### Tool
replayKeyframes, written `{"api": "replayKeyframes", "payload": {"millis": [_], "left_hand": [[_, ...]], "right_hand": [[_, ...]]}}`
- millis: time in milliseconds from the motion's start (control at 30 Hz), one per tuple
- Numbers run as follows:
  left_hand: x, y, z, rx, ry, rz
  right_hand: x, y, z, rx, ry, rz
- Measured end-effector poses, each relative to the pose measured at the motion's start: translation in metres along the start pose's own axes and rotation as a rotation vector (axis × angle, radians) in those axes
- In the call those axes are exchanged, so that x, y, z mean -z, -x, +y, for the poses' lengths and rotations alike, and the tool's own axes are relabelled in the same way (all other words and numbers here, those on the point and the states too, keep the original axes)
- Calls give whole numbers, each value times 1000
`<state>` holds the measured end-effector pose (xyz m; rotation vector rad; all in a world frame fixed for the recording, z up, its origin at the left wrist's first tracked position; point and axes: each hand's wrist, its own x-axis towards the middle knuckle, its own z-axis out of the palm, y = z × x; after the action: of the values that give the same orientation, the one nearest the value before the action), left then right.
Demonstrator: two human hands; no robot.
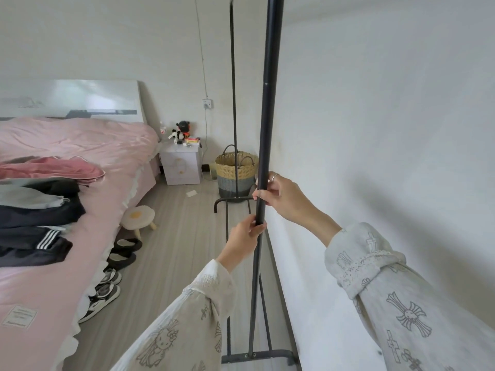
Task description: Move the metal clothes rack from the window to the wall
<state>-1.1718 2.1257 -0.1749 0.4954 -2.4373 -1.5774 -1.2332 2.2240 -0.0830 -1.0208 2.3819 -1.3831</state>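
The black metal clothes rack (269, 103) stands upright on the wooden floor, running lengthwise right beside the white wall (375, 129) on the right. Its near upright pole rises through the middle of the view; its far pole (233, 103) and far foot sit by a basket. My left hand (245, 236) grips the near pole low down. My right hand (281, 196), with a ring on one finger, grips the same pole just above it. The rack's near foot bar (257, 356) rests on the floor at the bottom edge. Nothing hangs on the rack.
A bed with pink bedding (80, 162) and folded clothes (34, 210) fills the left. Shoes and slippers (107, 290) line its edge beside a small round stool (139, 218). A white nightstand (182, 167) and a woven basket (235, 172) stand at the far wall.
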Motion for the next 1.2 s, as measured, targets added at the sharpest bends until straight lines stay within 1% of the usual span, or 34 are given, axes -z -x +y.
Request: {"api": "replayKeyframes", "payload": {"millis": [133,333,633,1000,1133,1200], "left_hand": [[3,-27,-2,14,9,33],[6,-60,-1,27,16,18],[0,-95,3,66,42,64],[-11,-104,7,29,32,57],[-7,-100,5,54,6,54],[-5,-96,6,71,-14,54]], "right_hand": [[0,-28,3,-10,20,9],[3,-59,10,-41,86,0],[10,-99,22,-52,103,-34],[32,-106,37,-49,44,-111],[30,-103,34,-26,7,-137],[31,-101,31,-24,33,-166]]}}
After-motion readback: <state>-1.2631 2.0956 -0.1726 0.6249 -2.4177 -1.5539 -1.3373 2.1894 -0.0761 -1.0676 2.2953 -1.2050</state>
